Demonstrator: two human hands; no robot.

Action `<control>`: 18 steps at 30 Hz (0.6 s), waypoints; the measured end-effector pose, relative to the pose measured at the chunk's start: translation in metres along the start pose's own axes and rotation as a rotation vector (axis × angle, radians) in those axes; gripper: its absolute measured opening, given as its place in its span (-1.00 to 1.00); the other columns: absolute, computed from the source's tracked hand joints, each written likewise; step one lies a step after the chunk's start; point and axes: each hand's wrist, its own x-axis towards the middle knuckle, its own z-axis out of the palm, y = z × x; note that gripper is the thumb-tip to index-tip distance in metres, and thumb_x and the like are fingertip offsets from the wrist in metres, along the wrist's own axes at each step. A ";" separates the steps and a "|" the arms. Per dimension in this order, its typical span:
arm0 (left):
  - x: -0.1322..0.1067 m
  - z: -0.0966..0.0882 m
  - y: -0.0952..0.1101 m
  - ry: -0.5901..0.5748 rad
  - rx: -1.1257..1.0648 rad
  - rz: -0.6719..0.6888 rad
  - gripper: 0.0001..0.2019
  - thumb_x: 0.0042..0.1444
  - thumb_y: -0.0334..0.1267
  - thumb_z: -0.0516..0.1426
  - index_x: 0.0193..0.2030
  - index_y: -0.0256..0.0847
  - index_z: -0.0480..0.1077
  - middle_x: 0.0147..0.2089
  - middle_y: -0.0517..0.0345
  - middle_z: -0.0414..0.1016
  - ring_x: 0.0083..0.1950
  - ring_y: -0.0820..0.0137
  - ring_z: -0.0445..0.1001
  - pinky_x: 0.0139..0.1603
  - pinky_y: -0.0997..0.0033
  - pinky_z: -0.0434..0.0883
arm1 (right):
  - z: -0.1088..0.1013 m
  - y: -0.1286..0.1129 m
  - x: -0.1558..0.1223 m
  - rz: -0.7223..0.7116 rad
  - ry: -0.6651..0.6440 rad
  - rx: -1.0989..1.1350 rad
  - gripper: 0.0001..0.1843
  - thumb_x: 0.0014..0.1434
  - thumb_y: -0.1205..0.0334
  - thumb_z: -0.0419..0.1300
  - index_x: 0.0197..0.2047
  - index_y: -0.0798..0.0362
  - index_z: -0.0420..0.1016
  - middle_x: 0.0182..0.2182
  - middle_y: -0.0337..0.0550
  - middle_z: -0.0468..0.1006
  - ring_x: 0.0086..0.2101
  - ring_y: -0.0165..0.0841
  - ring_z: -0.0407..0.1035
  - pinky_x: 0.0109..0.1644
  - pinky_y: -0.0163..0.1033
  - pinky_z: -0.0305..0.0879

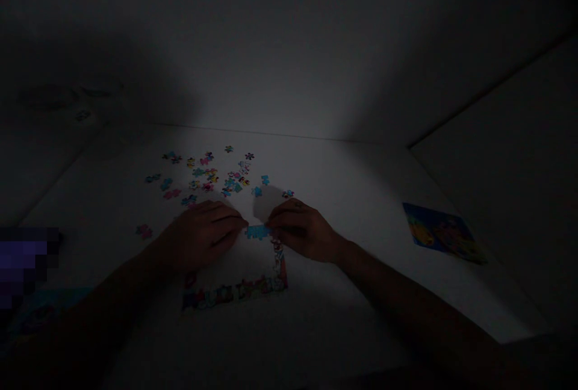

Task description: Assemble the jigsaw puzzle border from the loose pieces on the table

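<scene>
The scene is very dark. A partly joined jigsaw frame (235, 292) lies on a white table (361, 209), its bottom strip and right side assembled. My left hand (201, 235) and my right hand (301, 230) rest on the table, fingertips meeting at a small blue run of joined pieces (258, 232) at the frame's upper right. Both hands have their fingers curled and pinching at these blue pieces. Loose coloured puzzle pieces (212, 176) are scattered just beyond the hands.
A colourful printed picture card (442, 233) lies flat at the table's right edge. One stray pink piece (144, 232) sits left of my left hand. A white wall rises behind the table. A blurred dark shape (24, 260) is at the far left.
</scene>
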 end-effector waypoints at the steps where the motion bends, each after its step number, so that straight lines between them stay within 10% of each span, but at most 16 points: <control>1: 0.000 -0.001 -0.002 0.028 0.018 -0.003 -0.80 0.29 -0.31 0.02 -0.09 -0.20 0.46 -0.15 0.14 0.54 -0.13 0.41 0.45 -0.07 0.41 0.36 | -0.002 0.002 -0.001 0.016 0.044 -0.012 -0.83 0.22 0.30 0.14 -0.15 0.03 0.54 -0.24 -0.08 0.58 -0.17 -0.30 0.44 -0.04 -0.13 0.37; 9: -0.003 -0.009 -0.018 0.081 0.169 -0.133 -0.70 0.28 -0.32 -0.07 -0.19 -0.21 0.50 -0.23 0.11 0.57 -0.16 0.37 0.51 -0.11 0.35 0.43 | -0.032 0.045 -0.005 0.392 0.368 -0.192 -0.83 0.14 0.29 0.13 -0.26 0.02 0.56 -0.33 -0.13 0.56 -0.31 -0.30 0.43 -0.24 -0.18 0.36; 18: -0.009 -0.001 -0.031 0.079 0.279 -0.258 -0.63 0.26 -0.26 -0.11 -0.13 -0.19 0.53 -0.11 0.03 0.57 -0.07 0.27 0.52 -0.04 0.25 0.45 | -0.032 0.057 -0.006 0.405 0.302 -0.180 -0.76 0.08 0.38 0.08 -0.25 0.03 0.54 -0.32 -0.12 0.56 -0.27 -0.30 0.43 -0.15 -0.16 0.36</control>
